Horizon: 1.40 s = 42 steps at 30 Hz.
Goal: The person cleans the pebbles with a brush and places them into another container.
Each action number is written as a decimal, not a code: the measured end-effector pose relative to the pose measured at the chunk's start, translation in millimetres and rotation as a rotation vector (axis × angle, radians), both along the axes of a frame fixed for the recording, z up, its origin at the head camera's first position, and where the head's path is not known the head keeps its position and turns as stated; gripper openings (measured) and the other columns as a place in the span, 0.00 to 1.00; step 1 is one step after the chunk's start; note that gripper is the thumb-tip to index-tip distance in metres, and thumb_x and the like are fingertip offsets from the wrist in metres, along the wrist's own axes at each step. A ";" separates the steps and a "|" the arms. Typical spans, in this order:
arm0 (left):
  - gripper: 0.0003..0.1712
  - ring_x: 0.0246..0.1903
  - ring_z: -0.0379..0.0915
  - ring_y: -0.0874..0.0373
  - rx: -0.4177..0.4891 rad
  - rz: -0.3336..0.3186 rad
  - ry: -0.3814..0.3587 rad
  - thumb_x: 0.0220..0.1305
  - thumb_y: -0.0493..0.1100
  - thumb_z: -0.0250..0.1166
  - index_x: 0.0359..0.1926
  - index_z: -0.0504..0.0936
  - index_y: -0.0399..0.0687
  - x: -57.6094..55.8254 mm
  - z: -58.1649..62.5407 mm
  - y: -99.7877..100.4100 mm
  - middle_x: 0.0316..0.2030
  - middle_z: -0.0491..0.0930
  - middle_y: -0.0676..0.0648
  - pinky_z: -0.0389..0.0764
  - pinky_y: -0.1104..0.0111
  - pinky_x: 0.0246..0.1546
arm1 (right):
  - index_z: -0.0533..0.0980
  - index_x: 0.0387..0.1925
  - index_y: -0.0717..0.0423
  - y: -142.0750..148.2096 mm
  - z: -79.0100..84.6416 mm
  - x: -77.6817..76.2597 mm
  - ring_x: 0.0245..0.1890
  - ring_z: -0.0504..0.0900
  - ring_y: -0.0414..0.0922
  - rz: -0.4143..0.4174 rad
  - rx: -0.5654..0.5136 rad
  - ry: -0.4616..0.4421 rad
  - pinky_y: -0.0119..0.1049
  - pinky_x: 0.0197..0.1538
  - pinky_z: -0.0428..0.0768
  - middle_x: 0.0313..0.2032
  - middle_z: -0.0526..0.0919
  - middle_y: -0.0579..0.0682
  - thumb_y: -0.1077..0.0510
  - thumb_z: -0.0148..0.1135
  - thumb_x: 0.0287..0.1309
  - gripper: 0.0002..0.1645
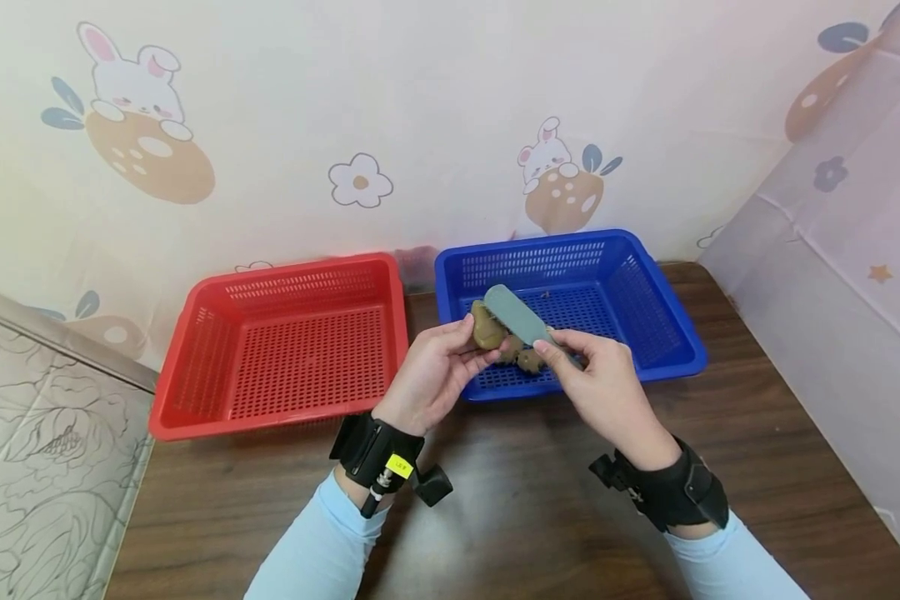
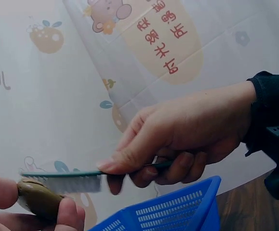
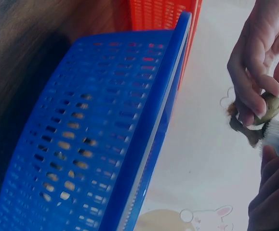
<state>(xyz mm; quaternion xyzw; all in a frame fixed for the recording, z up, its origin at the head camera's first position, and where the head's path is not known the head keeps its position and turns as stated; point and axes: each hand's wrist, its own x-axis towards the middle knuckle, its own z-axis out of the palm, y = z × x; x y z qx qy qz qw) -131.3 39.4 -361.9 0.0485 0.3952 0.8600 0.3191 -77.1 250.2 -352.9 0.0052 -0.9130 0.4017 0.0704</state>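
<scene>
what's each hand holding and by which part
The right hand holds a brush by its handle; the left hand pinches an olive-brown lump by opposite sides.

The bristles (image 2: 76, 184) of the brush (image 1: 517, 315) are blurred in the left wrist view. The olive-brown lump (image 1: 487, 327) is partly covered by the fingers of the left hand (image 1: 437, 375), itself cropped by that view's edge. Smaller lumps (image 1: 529, 361) in the blue basket (image 1: 690, 358) are partly hidden and cannot be identified. The yellow label's (image 1: 400, 466) lettering is too small to be read.
</scene>
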 end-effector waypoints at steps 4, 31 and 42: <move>0.22 0.59 0.70 0.48 0.015 0.003 -0.011 0.72 0.43 0.48 0.63 0.68 0.42 0.0 1.7 -1.2 0.63 0.66 0.36 0.69 0.63 0.62 | 0.80 0.47 0.50 4.4 -0.6 3.0 0.15 0.64 0.39 -0.013 0.012 0.006 0.32 0.14 0.62 0.29 0.81 0.51 0.38 0.53 0.61 0.24; 0.21 0.60 0.70 0.51 0.056 0.017 -0.008 0.72 0.44 0.47 0.62 0.71 0.46 0.0 1.2 -0.9 0.61 0.72 0.43 0.69 0.62 0.62 | 0.80 0.47 0.45 -0.7 3.1 10.7 0.23 0.73 0.39 0.057 0.049 0.028 0.28 0.21 0.70 0.31 0.83 0.46 0.39 0.54 0.60 0.21; 0.22 0.60 0.70 0.52 0.040 0.025 -0.016 0.72 0.45 0.48 0.63 0.69 0.44 -0.4 0.6 -1.2 0.60 0.73 0.43 0.69 0.61 0.62 | 0.80 0.42 0.42 -0.6 1.3 12.3 0.16 0.65 0.40 0.088 0.045 0.057 0.31 0.16 0.63 0.24 0.78 0.44 0.41 0.56 0.61 0.15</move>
